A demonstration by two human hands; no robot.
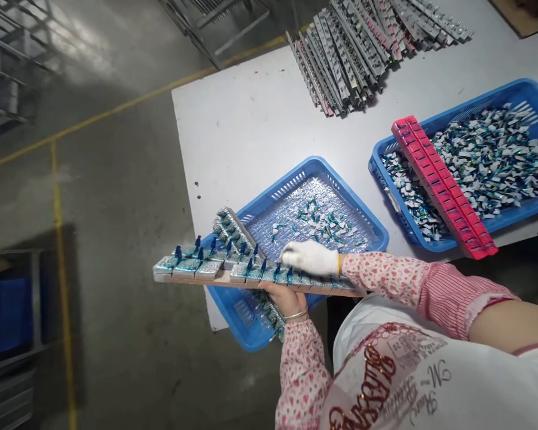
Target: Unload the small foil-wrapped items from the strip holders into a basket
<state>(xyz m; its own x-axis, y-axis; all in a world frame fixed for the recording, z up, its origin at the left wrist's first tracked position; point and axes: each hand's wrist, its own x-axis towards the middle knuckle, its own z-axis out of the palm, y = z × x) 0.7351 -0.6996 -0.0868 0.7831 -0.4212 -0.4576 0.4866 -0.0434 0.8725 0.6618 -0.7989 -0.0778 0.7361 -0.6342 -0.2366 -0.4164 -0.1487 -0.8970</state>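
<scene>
A long, narrow bar with a smooth tan edge and a row of glittery, silvery rectangular blocks (238,273) is held aslant above a shallow blue plastic basket with slotted walls (240,335), its far end jutting past the basket's left side. Small dark-blue and teal pointed pieces (200,253) stand up from the blocks, and one stretch of the tan base shows bare between them. The bare left hand (287,300), over the basket's near side, is partly curled and supports the bar from below; the fingers under it are hidden. The right hand (311,257), in a white knitted glove, lies over the bar above the basket's interior, its fingers bent and nearly together; whether they pinch a piece cannot be made out. Within the basket, a crinkled, shiny silver lining (269,230) bears a loose heap of teal foil pieces with white papery ends (332,224), and a second, rough silver bar (240,230) slants across it, its middle covered. Right of the basket, a larger blue basket (379,162), cut off by the frame, holds many similar scraps beneath a glossy pink-red segmented bar (443,185). Beyond the basket, on the white worktop (237,131), thin grey metal strips (347,63) lie fanned, their upper ends cropped.
</scene>
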